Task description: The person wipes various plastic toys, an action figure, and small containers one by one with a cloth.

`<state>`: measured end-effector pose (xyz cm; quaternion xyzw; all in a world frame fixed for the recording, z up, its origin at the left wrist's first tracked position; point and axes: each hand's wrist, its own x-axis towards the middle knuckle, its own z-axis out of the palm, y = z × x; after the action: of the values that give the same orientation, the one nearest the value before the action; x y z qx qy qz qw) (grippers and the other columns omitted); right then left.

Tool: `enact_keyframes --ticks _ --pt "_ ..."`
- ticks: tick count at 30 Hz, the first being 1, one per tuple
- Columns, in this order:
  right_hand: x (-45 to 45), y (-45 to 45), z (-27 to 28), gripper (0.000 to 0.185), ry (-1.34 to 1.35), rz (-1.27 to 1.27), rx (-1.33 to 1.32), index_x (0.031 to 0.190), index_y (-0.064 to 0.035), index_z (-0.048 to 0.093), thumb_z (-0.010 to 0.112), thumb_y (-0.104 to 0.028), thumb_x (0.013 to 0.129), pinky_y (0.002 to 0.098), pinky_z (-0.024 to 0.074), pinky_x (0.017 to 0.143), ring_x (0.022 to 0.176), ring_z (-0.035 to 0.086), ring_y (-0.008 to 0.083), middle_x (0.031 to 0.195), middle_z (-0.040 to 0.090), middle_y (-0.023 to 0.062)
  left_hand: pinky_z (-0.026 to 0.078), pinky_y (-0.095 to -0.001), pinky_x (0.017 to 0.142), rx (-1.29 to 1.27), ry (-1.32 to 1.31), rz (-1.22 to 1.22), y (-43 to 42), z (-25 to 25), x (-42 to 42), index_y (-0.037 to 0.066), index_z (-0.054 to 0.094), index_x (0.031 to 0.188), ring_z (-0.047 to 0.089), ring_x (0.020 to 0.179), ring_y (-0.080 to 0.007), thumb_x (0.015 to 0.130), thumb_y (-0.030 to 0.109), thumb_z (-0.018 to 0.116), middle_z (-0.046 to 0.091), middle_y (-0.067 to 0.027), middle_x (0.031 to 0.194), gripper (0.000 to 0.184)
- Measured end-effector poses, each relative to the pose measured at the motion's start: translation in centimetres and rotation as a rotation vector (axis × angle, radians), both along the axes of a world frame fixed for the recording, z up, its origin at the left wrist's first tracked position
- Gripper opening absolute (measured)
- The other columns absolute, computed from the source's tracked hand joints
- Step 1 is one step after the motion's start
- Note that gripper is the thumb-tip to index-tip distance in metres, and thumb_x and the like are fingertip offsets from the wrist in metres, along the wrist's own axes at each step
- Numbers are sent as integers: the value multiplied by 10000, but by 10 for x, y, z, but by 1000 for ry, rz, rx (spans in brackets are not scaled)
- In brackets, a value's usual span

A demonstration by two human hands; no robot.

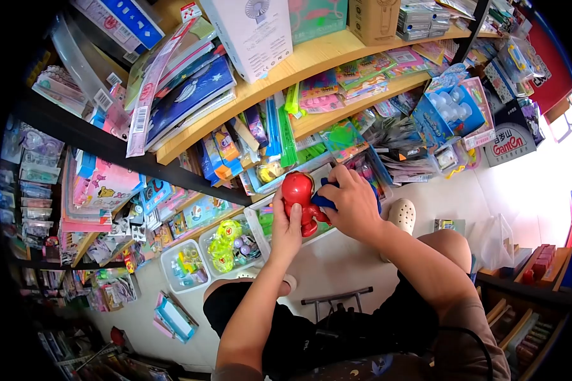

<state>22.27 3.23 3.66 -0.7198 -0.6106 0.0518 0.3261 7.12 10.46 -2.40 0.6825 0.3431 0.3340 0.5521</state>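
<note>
The step in hand appears to be rubbing the red figure point(297, 189) with a bunched blue cloth point(324, 195). The left hand point(287, 223) grips the figure, thumb across its body; the right hand point(351, 202) is closed around the cloth, pressing it near the figure's side. The figure is held in the air, out beyond the front edge of the wooden shelf point(311, 53). Another stroke would call for a steady left grip. The figure is glossy, round-headed and stubby-limbed, probably hard plastic; the cloth looks soft and matte.
</note>
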Motion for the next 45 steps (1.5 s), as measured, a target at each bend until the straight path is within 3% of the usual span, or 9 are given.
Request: enact_keyframes --ticks 8,14,17,20,25,29,36,40,45 --pt "-3 -3 3 194 -2 87 70 771 -96 654 689 -74 582 369 442 696 837 524 264 906 497 80 388 -327 929 -29 -21 11 -1 -8 4 60 290 1327 505 1073 -247 941 250 450 472 -148 1218 459" --pt "11 0 -9 219 106 -8 -90 831 -95 668 720 -84 618 363 470 722 884 554 284 928 516 87 434 -304 869 -443 -146 142 1 17 3 112 337 1301 501 1033 -164 961 325 410 469 -86 1196 407" --pt "13 3 6 256 265 -47 -9 893 -92 664 736 -110 648 366 480 711 898 557 297 963 513 108 454 -274 815 -432 -136 93 5 9 1 118 361 1236 531 960 -136 947 293 463 508 -77 1107 354" --pt "8 3 5 287 328 195 65 919 -108 662 740 -110 643 367 474 730 904 550 308 995 498 131 473 -266 747 -458 -119 105 1 4 2 134 372 1211 543 892 -127 936 290 493 517 -63 1065 339" --pt "0 -5 8 237 70 444 -191 867 -136 676 706 -75 639 387 446 790 972 510 296 1046 461 108 499 -300 705 -560 -106 213 3 -2 -2 160 375 1201 558 901 -149 921 350 504 522 -69 1075 362" --pt "7 -12 4 224 -184 392 -560 883 -153 693 679 -140 660 412 451 809 962 526 312 1082 476 121 541 -340 610 -723 -203 227 13 17 -5 164 382 1145 607 797 -190 912 425 479 555 -92 1025 363" --pt "5 -9 1 268 267 113 -6 914 -93 638 733 -158 672 381 476 707 871 550 317 976 470 124 552 -355 611 -868 -370 166 18 13 2 136 372 1105 606 777 -196 914 440 463 556 -90 1009 371" --pt "4 -2 -6 296 229 -66 -201 906 -77 629 754 -139 644 369 477 736 843 571 305 971 492 115 533 -360 641 -1184 -433 131 20 8 -1 86 470 1111 612 793 -215 899 524 421 595 -90 930 489" --pt "3 1 -15 313 351 -63 -94 933 -70 634 757 -146 655 351 469 764 880 558 297 990 495 114 509 -354 692 -1170 -499 134 25 14 -5 82 509 1100 614 820 -225 882 552 427 606 -69 958 524"
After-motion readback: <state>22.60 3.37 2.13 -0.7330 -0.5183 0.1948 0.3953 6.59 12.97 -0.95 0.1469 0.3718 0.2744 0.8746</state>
